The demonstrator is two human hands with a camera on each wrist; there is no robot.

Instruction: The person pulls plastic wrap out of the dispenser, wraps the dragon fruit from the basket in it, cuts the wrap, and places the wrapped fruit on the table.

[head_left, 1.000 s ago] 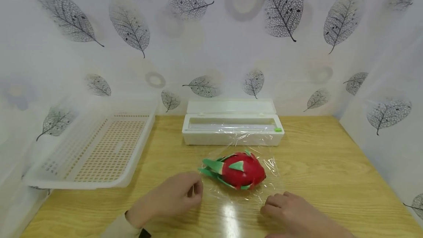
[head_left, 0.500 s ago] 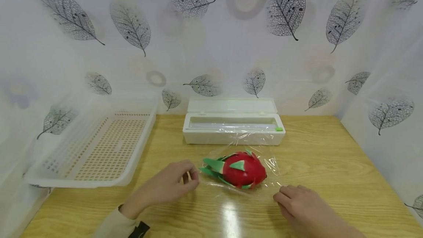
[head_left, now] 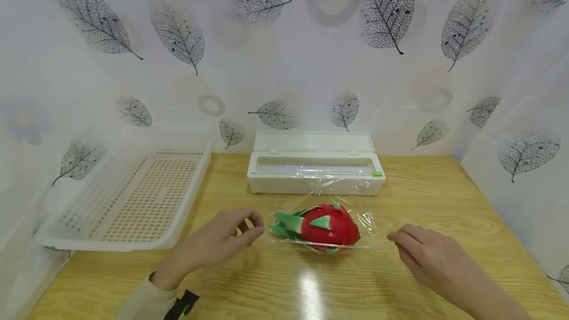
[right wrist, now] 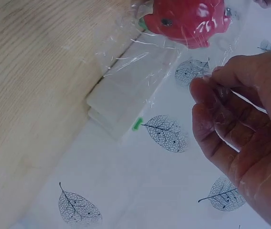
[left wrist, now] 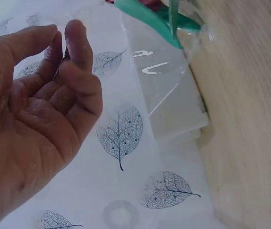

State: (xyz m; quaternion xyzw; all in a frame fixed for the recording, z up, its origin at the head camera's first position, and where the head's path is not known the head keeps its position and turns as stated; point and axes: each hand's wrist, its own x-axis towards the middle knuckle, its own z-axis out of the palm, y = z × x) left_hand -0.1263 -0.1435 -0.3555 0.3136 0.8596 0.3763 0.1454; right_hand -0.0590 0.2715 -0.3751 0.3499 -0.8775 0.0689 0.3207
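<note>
A red dragon fruit (head_left: pixel 331 226) with green scales lies on its side, its leafy end to the left. Clear plastic wrap (head_left: pixel 366 219) runs from the white dispenser box (head_left: pixel 315 185) to the fruit, and its near edge is raised across the fruit's front. My left hand (head_left: pixel 222 236), left of the leafy end, pinches one corner of the wrap between thumb and fingers. At the other corner, my right hand (head_left: pixel 437 258) pinches the wrap, which the right wrist view shows stretching from the fingertips (right wrist: pixel 203 90). The film is too transparent to trace fully.
A white perforated plastic basket (head_left: pixel 184 201) stands at the left of the wooden table (head_left: pixel 422 186). The dispenser's lid (head_left: pixel 313 141) stands raised at the back, with a green slider (head_left: pixel 377 174) at its right end. A leaf-patterned curtain (head_left: pixel 293 63) surrounds the table.
Both hands have moved up and away from the body, and the right hand has also shifted right. The near edge of the wrap has risen from the table to across the fruit.
</note>
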